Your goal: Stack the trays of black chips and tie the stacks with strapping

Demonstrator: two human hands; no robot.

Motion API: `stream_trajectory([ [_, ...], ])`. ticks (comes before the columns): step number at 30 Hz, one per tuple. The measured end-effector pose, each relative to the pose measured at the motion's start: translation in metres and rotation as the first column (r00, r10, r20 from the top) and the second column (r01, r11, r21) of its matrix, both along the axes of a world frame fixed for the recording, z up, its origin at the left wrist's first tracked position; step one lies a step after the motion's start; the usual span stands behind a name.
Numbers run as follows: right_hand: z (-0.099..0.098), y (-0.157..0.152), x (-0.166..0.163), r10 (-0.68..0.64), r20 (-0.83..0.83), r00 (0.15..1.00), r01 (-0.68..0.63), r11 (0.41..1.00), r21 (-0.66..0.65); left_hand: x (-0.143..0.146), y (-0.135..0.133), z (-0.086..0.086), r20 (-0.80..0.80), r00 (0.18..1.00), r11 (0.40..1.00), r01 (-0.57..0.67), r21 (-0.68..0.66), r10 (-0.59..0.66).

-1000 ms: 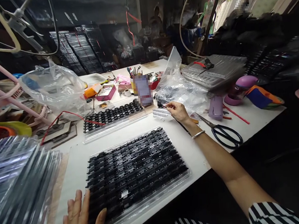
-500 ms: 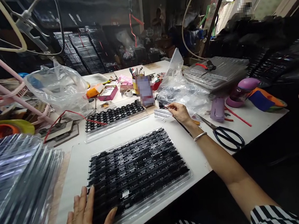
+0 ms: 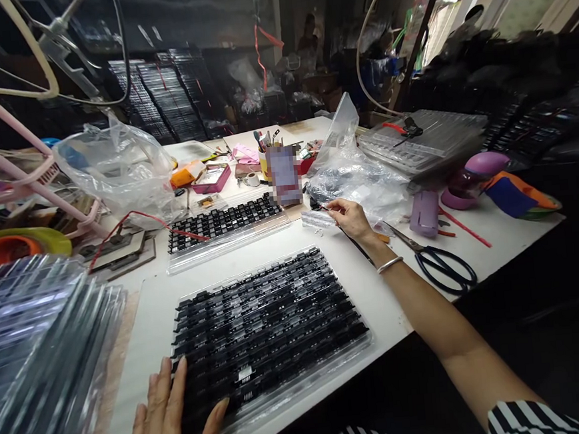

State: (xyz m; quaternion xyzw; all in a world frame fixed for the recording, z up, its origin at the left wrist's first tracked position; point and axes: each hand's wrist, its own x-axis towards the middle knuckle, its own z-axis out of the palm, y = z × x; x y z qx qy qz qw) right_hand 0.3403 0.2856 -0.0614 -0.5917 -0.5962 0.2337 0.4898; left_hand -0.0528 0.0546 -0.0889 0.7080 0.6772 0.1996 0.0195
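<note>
My left hand (image 3: 167, 414) lies with fingers spread on the near left corner of a clear plastic tray (image 3: 303, 384). Rows of small black slotted parts (image 3: 272, 318) fill that tray. Across the table, the fingers of my right hand (image 3: 350, 220) are pinched on a thin dark stick-like tool (image 3: 359, 250), whose rear end runs back beside the wrist; its kind is not clear. Just left of those fingertips lies a small clear strip (image 3: 318, 219) with pale marks. Behind is a second tray of black parts (image 3: 227, 222).
Large dark-handled scissors (image 3: 444, 265) lie right of my right forearm. Stacked clear trays (image 3: 43, 343) rise at the left edge. Plastic bags (image 3: 356, 178), a purple case (image 3: 424, 213), a tool cup (image 3: 265, 162) and a pink rack (image 3: 30, 174) stand around the table.
The whole view has shifted slightly, so things sit a little farther right. Both hands keep nearly the same places and poses.
</note>
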Motion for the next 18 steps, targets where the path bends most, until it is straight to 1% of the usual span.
stream_trajectory([
  [11, -0.0016, 0.0012, -0.0001, -0.006, 0.008, 1.000, 0.006, 1.000, -0.005, -0.0019, -0.0010, 0.0007, -0.003, 1.000, 1.000, 0.020, 0.016, -0.020],
  [18, -0.0017, 0.0019, 0.0004, 0.010, 0.001, 1.000, -0.010, 0.999, -0.031, -0.0031, -0.0022, 0.0006, -0.011, 1.000, 1.000, 0.013, 0.017, -0.013],
])
